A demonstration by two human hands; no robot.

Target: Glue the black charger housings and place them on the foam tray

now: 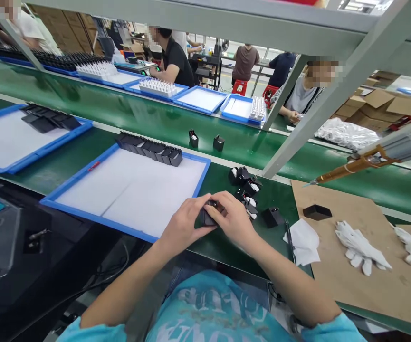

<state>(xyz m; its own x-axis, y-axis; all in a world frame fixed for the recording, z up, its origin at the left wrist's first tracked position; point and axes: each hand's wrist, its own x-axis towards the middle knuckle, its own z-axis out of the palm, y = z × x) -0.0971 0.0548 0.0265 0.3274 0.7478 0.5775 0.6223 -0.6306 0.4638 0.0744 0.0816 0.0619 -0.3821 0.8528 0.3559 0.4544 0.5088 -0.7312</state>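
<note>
Between both hands is a small black plastic housing point(208, 219), held just above the green bench at the right edge of a blue-rimmed tray point(148, 233). My left hand point(184, 223) grips its left side, and my right hand point(233, 216) closes on it from the right, thumb across its top. Fingers hide most of the housing. Right of my hands lies a cluster of black housings point(243, 175) with white parts and bits of red showing. One more black housing point(272, 217) rests nearer my right forearm. A row of black housings point(151, 149) lines the tray's far edge.
Brown cardboard point(355, 285) at right bears white gloves point(362, 247). An electric screwdriver-like tool point(351, 171) hangs above it. Tweezers point(290, 240) lie by a white cloth point(303, 242). Two housings sit on the green belt point(137, 114). A slanted metal post point(298, 128) rises ahead.
</note>
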